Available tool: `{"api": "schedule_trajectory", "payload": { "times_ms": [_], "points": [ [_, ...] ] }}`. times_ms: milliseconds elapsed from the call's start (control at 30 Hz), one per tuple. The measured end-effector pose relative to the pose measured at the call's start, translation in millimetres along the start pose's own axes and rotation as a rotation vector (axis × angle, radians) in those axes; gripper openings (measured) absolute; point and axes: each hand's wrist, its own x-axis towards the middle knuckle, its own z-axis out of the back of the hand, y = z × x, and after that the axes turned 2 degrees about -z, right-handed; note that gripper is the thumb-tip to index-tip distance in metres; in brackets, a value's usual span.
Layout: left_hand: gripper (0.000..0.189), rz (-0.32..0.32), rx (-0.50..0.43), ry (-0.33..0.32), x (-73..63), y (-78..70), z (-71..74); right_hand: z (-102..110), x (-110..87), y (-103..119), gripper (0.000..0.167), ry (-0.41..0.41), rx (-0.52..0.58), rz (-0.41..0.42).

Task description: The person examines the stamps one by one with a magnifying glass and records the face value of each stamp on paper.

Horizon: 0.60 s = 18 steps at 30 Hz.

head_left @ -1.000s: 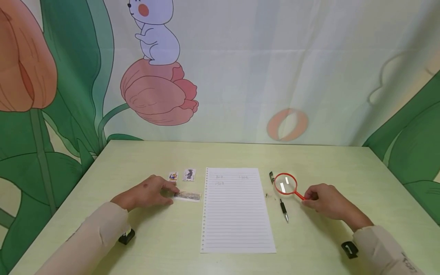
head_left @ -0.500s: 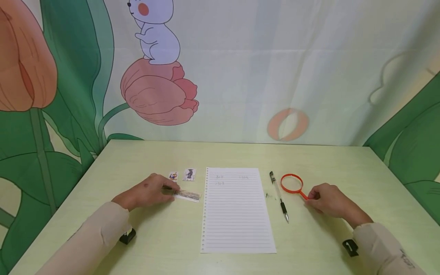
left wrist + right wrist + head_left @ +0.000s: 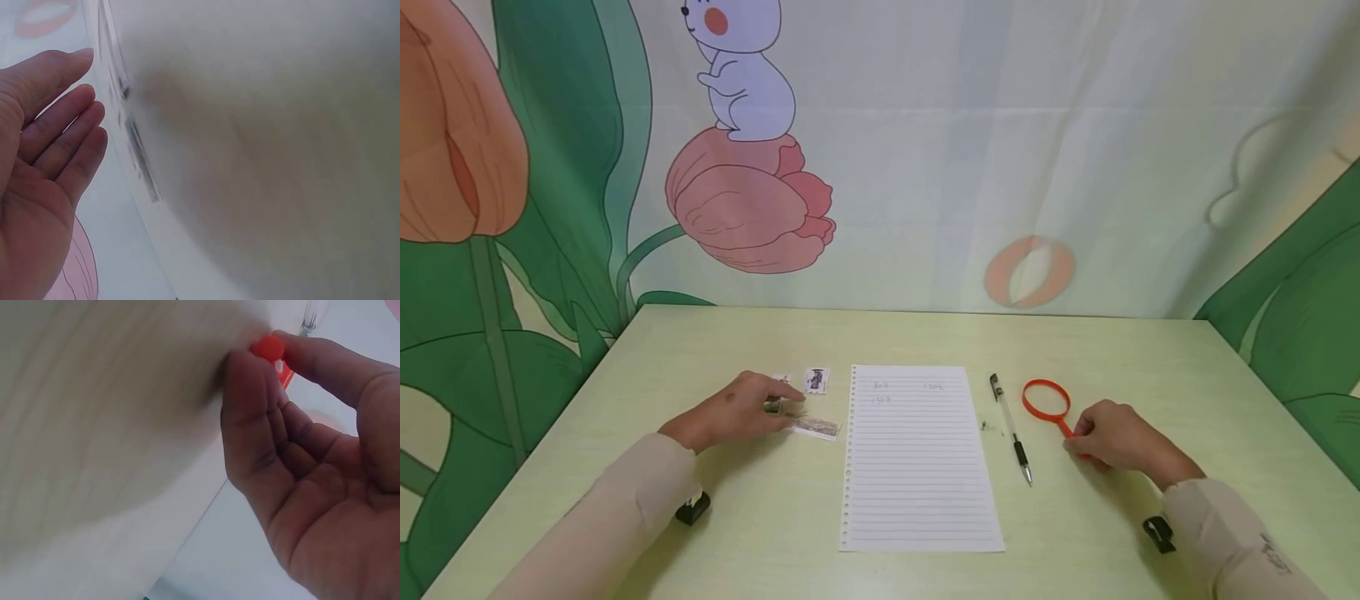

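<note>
My right hand (image 3: 1112, 435) pinches the handle of a red magnifying glass (image 3: 1026, 403) between thumb and fingertips. In the right wrist view the handle's red end (image 3: 270, 348) shows between them. My left hand (image 3: 741, 408) hovers over the table with its fingers loosely bent and holds nothing; in the left wrist view thumb and fingers stand apart. By its fingertips lies a long stamp-like picture slip (image 3: 817, 428). Behind it lie a small stamp with a dark figure (image 3: 816, 381) and another stamp (image 3: 782, 378), mostly hidden by the hand.
A lined sheet of paper (image 3: 921, 483) with a few faint written numbers lies mid-table. Right of it is a pen (image 3: 1019, 454) with black grip and cap, lying lengthwise. A printed curtain (image 3: 910, 167) hangs behind the table's back edge (image 3: 925, 312).
The right hand has drawn the magnifying glass off the pen, to the right, and tipped it. The left hand has come off the long slip and shifted slightly right and back, over one small stamp.
</note>
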Motion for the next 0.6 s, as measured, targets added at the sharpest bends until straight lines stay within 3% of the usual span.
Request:
{"api": "schedule_trajectory", "payload": {
  "times_ms": [200, 367, 600],
  "points": [
    [0.043, 0.039, -0.009, 0.02, 9.6, -10.0, 1.3, 2.9, -4.1, 7.9, 0.022, -0.026, -0.033, 0.026],
    [0.046, 0.066, -0.05, 0.031, 18.8, -15.1, 3.4, 4.1, -9.7, 19.8, 0.023, -0.087, -0.024, 0.141],
    [0.052, 0.016, -0.024, 0.061, 34.1, -23.5, -1.0, -9.8, -13.9, 36.8, 0.025, -0.033, 0.011, 0.213]
  ]
}}
